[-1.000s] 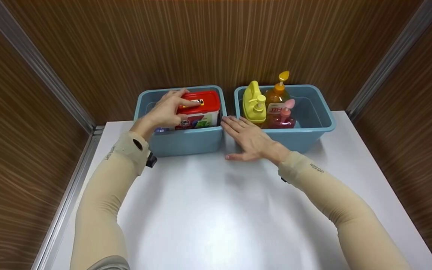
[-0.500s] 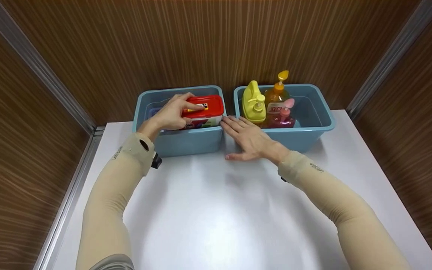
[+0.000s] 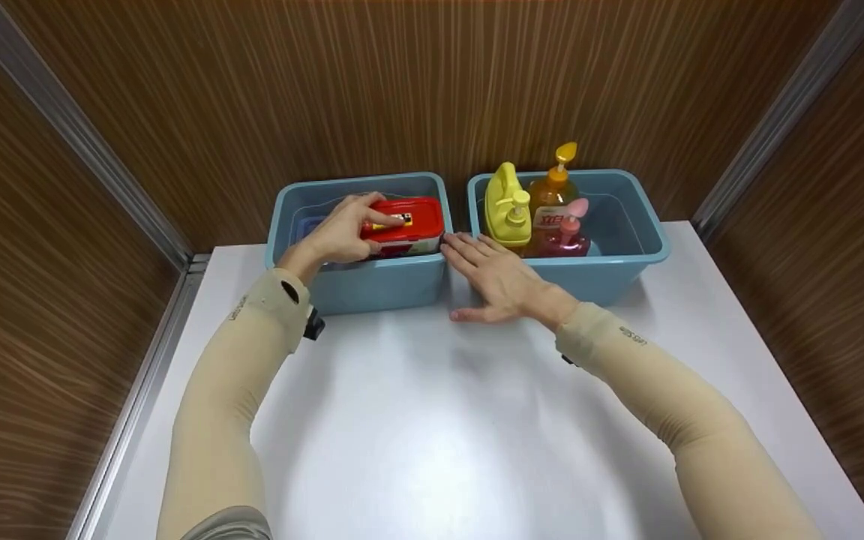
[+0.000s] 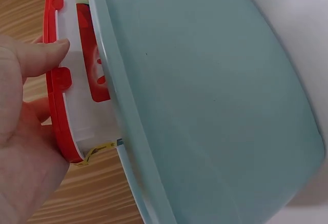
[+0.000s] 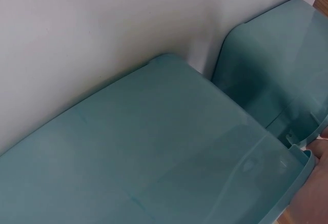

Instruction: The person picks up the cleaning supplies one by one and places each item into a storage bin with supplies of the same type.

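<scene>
My left hand [image 3: 336, 231] grips a white tub with a red lid [image 3: 423, 216], thumb on the near side and fingers over the lid. The tub sits partly down inside the left blue bin [image 3: 368, 291], at its right end. In the left wrist view, the thumb presses the tub [image 4: 84, 116] near its lid clips, just above the bin's rim. My right hand [image 3: 503, 279] lies with straight fingers, its fingertips at the gap between the two bins and close to their rims. The tub's lower part is hidden by the bin wall.
The right blue bin [image 3: 589, 279] holds a yellow jug-shaped pump bottle [image 3: 507, 214], an orange pump bottle [image 3: 552, 196] and a pink pump bottle [image 3: 565, 241]. A bluish item [image 3: 308, 223] lies in the left bin. Both stand on a white table [image 3: 432, 420] before a wood-grain wall [image 3: 402, 90].
My left hand has moved right and lowered the red-lidded tub deeper into the left bin's right end. The right hand has stayed in place.
</scene>
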{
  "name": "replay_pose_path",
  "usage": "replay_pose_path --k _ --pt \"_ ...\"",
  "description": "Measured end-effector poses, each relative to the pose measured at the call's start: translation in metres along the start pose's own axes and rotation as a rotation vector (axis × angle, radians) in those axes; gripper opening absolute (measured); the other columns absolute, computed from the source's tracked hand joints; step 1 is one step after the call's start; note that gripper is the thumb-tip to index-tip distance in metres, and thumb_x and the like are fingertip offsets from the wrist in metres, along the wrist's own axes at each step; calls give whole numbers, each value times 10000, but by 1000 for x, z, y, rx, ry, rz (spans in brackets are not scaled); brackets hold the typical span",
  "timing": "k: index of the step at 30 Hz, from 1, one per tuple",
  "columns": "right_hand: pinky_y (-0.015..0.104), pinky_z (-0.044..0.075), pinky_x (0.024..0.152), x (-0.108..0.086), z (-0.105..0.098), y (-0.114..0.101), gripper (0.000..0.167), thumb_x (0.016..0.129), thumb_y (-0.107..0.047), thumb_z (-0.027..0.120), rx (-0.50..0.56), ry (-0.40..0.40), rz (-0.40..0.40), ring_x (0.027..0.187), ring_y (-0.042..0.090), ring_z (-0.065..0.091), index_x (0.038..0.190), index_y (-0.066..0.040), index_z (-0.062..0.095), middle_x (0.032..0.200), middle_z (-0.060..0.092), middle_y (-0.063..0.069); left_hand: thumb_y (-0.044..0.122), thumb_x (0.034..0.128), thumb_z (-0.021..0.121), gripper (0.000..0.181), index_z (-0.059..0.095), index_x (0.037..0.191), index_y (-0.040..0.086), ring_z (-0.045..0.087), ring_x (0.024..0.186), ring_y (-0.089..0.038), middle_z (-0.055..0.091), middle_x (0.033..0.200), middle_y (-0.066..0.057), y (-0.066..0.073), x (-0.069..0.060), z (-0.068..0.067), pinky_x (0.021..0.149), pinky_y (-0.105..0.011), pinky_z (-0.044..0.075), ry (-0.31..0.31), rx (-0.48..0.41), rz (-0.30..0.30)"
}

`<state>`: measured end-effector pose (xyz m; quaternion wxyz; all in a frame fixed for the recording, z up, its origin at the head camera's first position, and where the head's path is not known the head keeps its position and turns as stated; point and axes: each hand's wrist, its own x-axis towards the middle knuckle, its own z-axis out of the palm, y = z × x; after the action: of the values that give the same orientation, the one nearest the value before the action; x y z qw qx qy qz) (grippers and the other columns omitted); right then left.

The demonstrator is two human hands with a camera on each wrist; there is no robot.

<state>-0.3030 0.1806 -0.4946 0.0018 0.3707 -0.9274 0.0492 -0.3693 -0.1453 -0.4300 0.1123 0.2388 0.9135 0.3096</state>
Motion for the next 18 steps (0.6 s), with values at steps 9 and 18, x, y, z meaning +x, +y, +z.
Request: replay_pose_path --k 9,18 --pt "573 145 1461 -1 -1 0 1145 962 -764 599 -12 0 1 1787 358 189 1818 -138 169 1914 165 84 94 931 813 619 730 1512 292 249 1680 -320 338 1844 -38 -5 -1 5 1349 -648 378 -2 -79 -78" --pt "580 136 1460 0 -2 0 1150 958 -763 602 -5 -7 5 1789 361 182 1820 -142 160 1916 155 85 95 880 808 636 747 1496 244 289 1665 -348 380 1831 -66 -14 4 12 1358 -665 351 -1 -106 -48"
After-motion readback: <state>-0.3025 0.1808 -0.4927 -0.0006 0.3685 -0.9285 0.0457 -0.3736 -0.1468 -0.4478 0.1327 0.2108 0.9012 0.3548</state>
